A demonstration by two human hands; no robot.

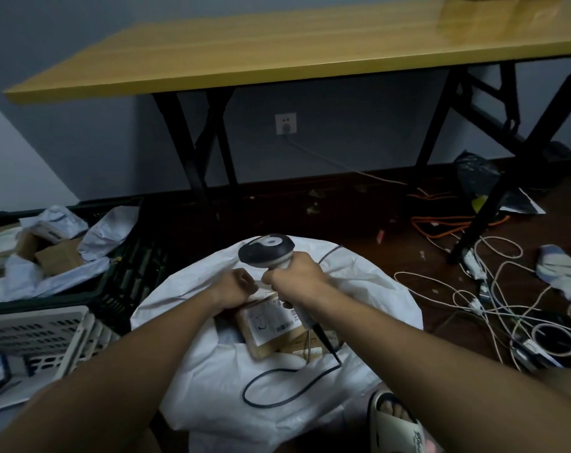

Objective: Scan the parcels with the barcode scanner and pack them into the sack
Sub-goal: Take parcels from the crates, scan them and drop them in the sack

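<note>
A white woven sack (369, 289) stands open on the floor in front of me. Inside its mouth lies a brown cardboard parcel (271, 325) with a white label facing up. My right hand (294, 276) grips the handle of the barcode scanner (266, 253), whose dark head sits above the sack's far rim; its black cable loops over the sack's near side. My left hand (233, 291) is curled at the parcel's far edge, beside the right hand; what its fingers hold is hidden.
A dark crate (120, 279) on the left holds several parcels and white mailer bags. A pale plastic basket (39, 335) sits near it. A yellow table (277, 50) on black legs stands behind. Tangled cables (493, 308) cover the floor at right. My sandalled foot (398, 420) is near the sack.
</note>
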